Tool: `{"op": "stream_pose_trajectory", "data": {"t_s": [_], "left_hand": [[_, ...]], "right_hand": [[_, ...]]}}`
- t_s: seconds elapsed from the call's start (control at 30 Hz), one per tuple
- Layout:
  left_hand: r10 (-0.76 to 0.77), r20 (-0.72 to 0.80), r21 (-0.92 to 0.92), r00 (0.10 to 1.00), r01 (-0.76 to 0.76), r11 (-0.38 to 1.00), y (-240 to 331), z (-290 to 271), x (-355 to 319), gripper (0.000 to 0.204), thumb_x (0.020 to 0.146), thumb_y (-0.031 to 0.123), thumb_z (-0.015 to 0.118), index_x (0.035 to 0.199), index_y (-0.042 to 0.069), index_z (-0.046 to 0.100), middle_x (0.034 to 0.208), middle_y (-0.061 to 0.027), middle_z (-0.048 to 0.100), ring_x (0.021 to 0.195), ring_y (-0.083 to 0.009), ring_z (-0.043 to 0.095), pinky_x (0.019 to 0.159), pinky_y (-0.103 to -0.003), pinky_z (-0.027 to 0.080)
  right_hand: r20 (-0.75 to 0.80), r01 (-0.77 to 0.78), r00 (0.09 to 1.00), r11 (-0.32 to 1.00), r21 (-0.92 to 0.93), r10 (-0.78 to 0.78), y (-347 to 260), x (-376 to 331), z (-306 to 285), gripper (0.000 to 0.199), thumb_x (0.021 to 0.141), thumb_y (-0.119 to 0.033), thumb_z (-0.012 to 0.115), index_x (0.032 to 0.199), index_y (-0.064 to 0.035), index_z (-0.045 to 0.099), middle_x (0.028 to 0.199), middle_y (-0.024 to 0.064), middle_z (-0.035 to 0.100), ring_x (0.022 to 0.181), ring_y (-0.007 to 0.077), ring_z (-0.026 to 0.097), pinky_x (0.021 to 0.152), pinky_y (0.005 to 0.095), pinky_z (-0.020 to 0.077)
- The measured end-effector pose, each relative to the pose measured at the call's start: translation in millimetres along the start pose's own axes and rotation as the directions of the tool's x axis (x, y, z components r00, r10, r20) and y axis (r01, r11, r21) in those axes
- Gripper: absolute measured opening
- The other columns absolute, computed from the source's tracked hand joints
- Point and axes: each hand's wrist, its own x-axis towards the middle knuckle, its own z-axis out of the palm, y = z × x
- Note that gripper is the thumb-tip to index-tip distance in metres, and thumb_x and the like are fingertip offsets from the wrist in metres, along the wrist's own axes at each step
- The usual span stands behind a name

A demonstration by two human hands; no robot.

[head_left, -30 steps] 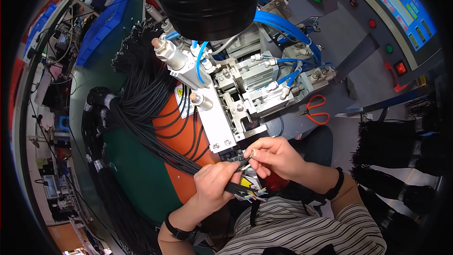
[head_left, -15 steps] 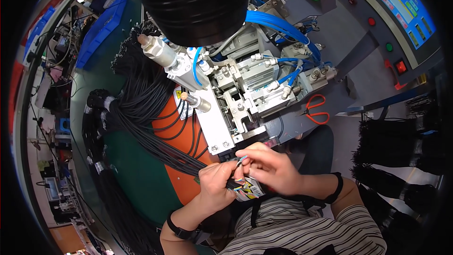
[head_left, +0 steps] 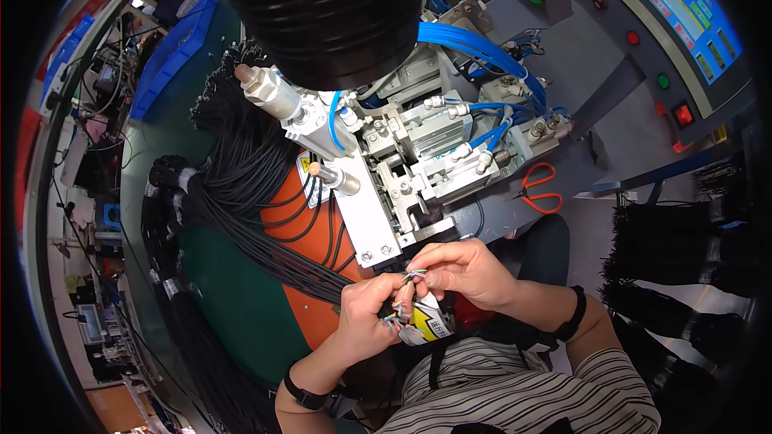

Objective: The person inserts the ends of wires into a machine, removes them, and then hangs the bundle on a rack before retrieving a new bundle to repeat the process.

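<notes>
Head view: black cables [head_left: 273, 257] are gripped near their ends by the left hand [head_left: 367, 312], and coloured wires [head_left: 416, 274] are pinched at the fingertips of the right hand [head_left: 476, 277], just in front of the metal machine [head_left: 358, 213]. Red-handled scissors [head_left: 527, 191] are laid beside it; farther off, a lit screen [head_left: 679, 20] is mounted.
</notes>
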Motion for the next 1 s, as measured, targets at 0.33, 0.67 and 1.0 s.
{"op": "stream_pose_trajectory", "data": {"t_s": [0.33, 0.67, 1.0], "left_hand": [[-0.147, 0.110, -0.175, 0.983, 0.165, 0.971, 2.4, -9.8, 3.7, 0.008, 0.085, 0.001, 0.066, 0.090, 0.000, 0.060, 0.070, -0.0064, 0.063, 0.060, -0.0155, 0.062, 0.057, -0.028, 0.049], [-0.026, 0.169, 0.212, 0.985, -0.010, 0.977, 10.0, 0.8, -4.9, 0.024, 0.073, 0.000, 0.070, 0.096, 0.002, 0.062, 0.071, -0.0039, 0.060, 0.059, -0.0174, 0.058, 0.056, -0.031, 0.047], [0.089, 0.158, 0.544, 0.983, -0.162, 0.823, 9.6, 3.8, -6.1, 0.063, 0.058, 0.005, 0.071, 0.120, -0.003, 0.062, 0.095, -0.0102, 0.057, 0.078, -0.0254, 0.059, 0.062, -0.035, 0.050]], "right_hand": [[0.049, 0.047, 0.998, 0.987, -0.156, -0.040, -3.9, 5.2, -4.6, 0.017, 0.095, -0.002, 0.063, 0.110, 0.0032, 0.069, 0.102, 0.0081, 0.066, 0.078, 0.0109, 0.066, 0.063, 0.0203, 0.0505], [0.162, 0.305, 0.913, 0.362, -0.881, -0.374, -14.0, 3.2, 4.8, 0.007, 0.084, -0.006, 0.070, 0.088, -0.0007, 0.066, 0.083, 0.0066, 0.061, 0.064, 0.0121, 0.063, 0.051, 0.0250, 0.0478], [0.282, 0.272, 0.902, -0.075, -0.959, -0.326, -15.8, 4.1, 1.9, 0.008, 0.081, -0.008, 0.066, 0.078, -0.0039, 0.060, 0.074, 0.0072, 0.051, 0.056, 0.0251, 0.058, 0.048, 0.0373, 0.0465]]}}
